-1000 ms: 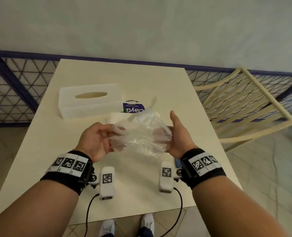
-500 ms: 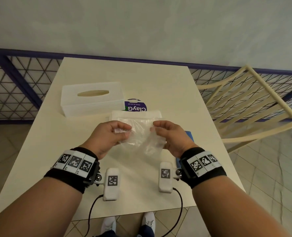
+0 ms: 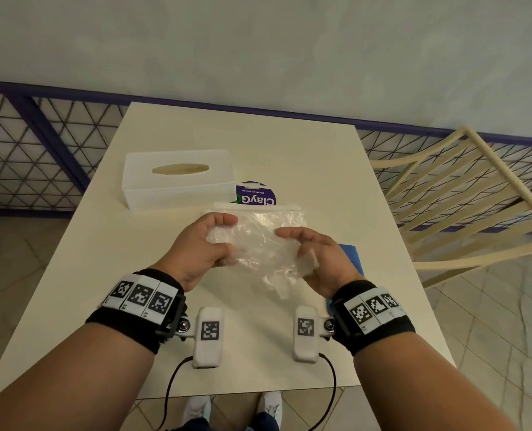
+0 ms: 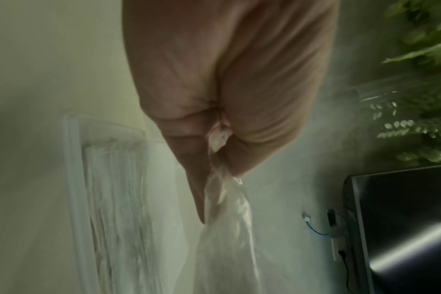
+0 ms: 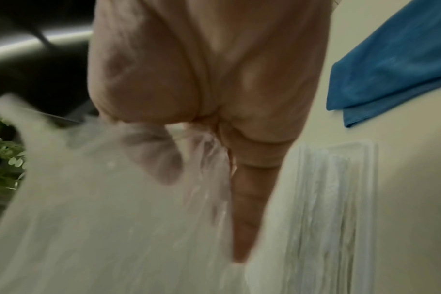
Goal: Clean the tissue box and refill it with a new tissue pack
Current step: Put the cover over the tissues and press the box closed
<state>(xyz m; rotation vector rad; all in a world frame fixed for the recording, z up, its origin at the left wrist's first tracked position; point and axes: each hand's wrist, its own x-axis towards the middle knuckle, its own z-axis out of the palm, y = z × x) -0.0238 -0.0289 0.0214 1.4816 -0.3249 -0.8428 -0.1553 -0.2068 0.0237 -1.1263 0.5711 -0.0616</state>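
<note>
Hands crumpling clear plastic wrapper (image 3: pixel 264 247) just before tissue box (image 3: pixel 177 181): left hand (image 3: pixel 202 247) and right hand (image 3: pixel 317 259) both pinching it; seeming very light, soft, slippery; better gripping bunched folds

Cream table (image 3: pixel 152 275) carries: white tissue box (image 3: pixel 177 185), purple-labelled round pack (image 3: pixel 257 197) beside it, white tissue stack (image 3: pixel 258 207), blue cloth (image 3: pixel 350 253) at right edge.

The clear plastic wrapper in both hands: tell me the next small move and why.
Probably set the clear plastic wrapper aside on the table. The left hand and right hand both grip it, crumpled and seemingly empty, while the bare tissue stack lies beyond them, beside the tissue box. Both hands must be free to load it.
</note>
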